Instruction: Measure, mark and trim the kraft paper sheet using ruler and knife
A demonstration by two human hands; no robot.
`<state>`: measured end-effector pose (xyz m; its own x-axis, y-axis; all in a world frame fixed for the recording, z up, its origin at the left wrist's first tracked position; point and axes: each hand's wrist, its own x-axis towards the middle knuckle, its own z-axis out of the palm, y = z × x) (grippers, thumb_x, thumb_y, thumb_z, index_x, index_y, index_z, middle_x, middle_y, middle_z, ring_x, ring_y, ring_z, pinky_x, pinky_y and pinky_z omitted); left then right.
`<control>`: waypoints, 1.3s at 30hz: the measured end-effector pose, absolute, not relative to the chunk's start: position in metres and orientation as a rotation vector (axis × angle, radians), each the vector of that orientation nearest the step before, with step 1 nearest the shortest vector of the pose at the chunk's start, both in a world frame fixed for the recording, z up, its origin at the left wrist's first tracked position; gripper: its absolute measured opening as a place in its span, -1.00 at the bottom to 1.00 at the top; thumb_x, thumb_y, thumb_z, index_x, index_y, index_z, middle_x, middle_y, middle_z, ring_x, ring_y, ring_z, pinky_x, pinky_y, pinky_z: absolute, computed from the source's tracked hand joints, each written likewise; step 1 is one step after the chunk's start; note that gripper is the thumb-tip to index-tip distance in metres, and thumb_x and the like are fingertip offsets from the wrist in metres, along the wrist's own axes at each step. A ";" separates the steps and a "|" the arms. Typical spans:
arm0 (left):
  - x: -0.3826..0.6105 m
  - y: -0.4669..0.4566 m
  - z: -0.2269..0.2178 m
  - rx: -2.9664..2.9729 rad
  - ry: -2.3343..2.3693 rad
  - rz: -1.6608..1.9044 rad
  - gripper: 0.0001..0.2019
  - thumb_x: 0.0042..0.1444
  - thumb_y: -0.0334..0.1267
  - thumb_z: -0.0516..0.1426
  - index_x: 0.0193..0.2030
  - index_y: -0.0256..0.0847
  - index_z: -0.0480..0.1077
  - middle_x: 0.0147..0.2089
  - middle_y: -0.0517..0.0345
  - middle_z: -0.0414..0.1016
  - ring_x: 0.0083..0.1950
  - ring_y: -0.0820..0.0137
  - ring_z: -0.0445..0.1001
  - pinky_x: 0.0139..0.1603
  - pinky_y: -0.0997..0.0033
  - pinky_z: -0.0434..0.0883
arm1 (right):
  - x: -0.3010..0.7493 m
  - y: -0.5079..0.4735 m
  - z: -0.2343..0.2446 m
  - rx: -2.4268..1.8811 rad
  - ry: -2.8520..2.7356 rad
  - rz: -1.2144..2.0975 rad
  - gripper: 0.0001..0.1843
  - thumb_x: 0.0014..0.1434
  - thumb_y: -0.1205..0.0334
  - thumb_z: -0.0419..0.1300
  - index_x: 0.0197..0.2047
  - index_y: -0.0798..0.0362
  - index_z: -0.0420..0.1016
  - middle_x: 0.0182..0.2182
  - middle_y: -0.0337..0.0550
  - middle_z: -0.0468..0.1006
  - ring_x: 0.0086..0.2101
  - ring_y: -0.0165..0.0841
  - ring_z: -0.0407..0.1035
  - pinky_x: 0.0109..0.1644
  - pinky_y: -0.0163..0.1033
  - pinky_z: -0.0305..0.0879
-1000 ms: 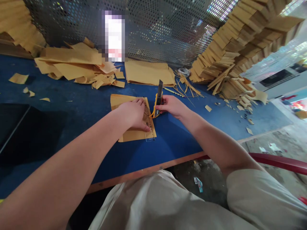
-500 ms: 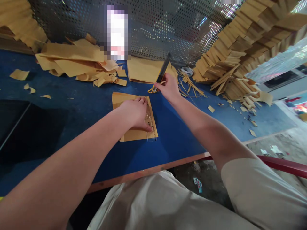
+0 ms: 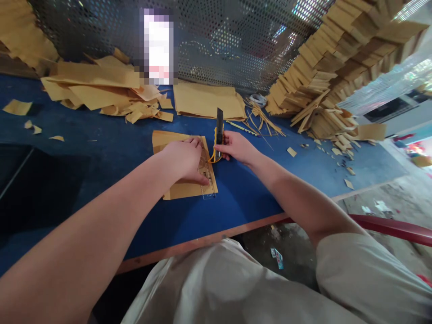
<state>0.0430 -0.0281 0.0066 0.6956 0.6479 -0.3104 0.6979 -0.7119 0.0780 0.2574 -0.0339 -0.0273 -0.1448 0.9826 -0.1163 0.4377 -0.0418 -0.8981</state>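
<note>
My left hand [image 3: 185, 158] presses down with fingers and thumb spread on a clear plastic ruler [image 3: 209, 191]. The ruler lies along the right edge of a brown kraft paper piece [image 3: 178, 190], partly covered by my hand. Just right of that edge, my right hand [image 3: 236, 146] is closed around a utility knife [image 3: 219, 131] with a black and yellow body. The knife is held roughly upright, and a yellow loop hangs at its lower end beside the paper. Whether its tip touches the paper I cannot tell.
Loose kraft sheets and scraps [image 3: 101, 85] lie at the back left, beside a flat paper stack [image 3: 209, 100]. A pencil [image 3: 242, 128] and thin paper strips [image 3: 265, 118] sit behind my right hand. Folded paper piles [image 3: 303, 76] rise at right. A black object [image 3: 30, 189] stands left.
My right hand has brought the utility knife down and nearer to me, close to the ruler's side, and turned it more upright. My left hand stays on the ruler. The view has shifted slightly.
</note>
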 end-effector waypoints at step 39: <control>0.045 -0.039 0.035 2.572 1.343 -0.745 0.24 -0.09 0.24 0.32 0.58 -0.37 -0.12 0.61 -0.37 -0.20 0.49 -0.19 0.20 0.30 -0.07 0.43 | 0.253 -0.086 -0.023 -0.628 -2.844 0.207 -0.76 0.27 0.33 0.01 -0.10 0.03 0.47 0.22 0.14 0.48 0.36 -0.06 0.20 0.40 0.20 0.05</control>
<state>0.0448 -0.0393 0.0348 0.4772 0.7294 -0.4902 0.8019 -0.5896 -0.0967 0.2535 -0.0856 -0.0228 -0.8841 0.4293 0.1846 0.3980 0.8988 -0.1836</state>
